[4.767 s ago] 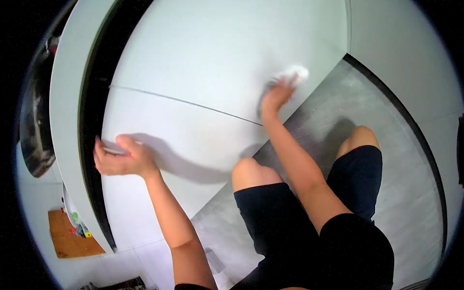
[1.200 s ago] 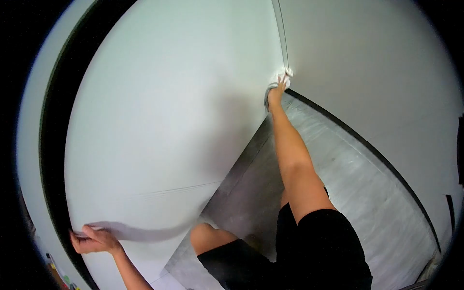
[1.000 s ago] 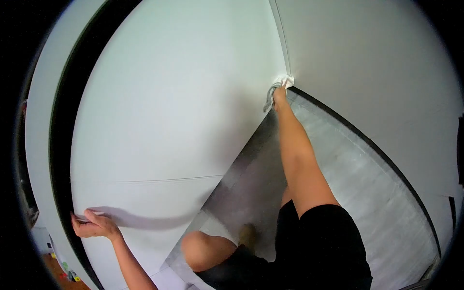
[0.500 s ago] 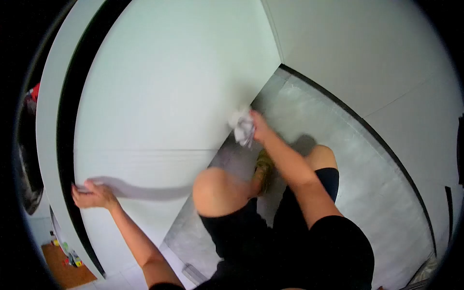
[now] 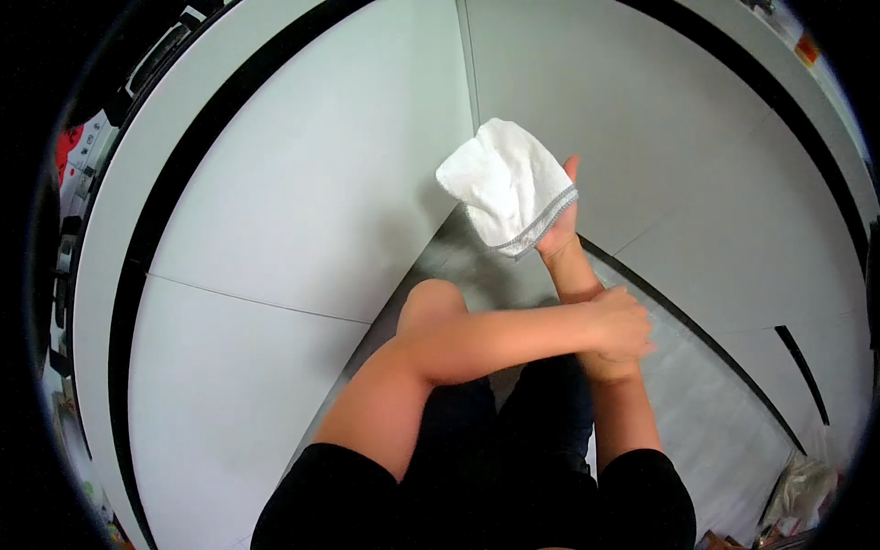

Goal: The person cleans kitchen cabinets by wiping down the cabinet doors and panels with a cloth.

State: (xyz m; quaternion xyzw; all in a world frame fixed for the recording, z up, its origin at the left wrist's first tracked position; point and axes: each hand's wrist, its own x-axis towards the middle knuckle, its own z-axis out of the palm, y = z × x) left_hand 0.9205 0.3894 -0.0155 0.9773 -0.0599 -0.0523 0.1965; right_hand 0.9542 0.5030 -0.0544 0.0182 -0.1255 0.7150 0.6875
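A white cloth (image 5: 509,183) with a grey stitched edge lies draped over my right hand (image 5: 561,220), in front of the corner where the pale panels meet. Its thumb sticks up beside the cloth, and most of its fingers are hidden behind the fabric. Across the right forearm reaches my left arm. My left hand (image 5: 623,325) is closed round that forearm, below the wrist. Behind the cloth stands the white left panel (image 5: 275,183), with the grey right panel (image 5: 605,110) on the other side of the corner.
A grey floor (image 5: 678,394) with a dark edge strip lies under and right of my knees. Black strips run along the outer rims of the panels. A clear plastic bag (image 5: 802,490) sits at the lower right. Assorted items show beyond the left rim.
My left hand has left the left panel's rim and moved across onto my right forearm. The cloth, crumpled low before, is now raised and spread out on my right hand. The view has shifted.
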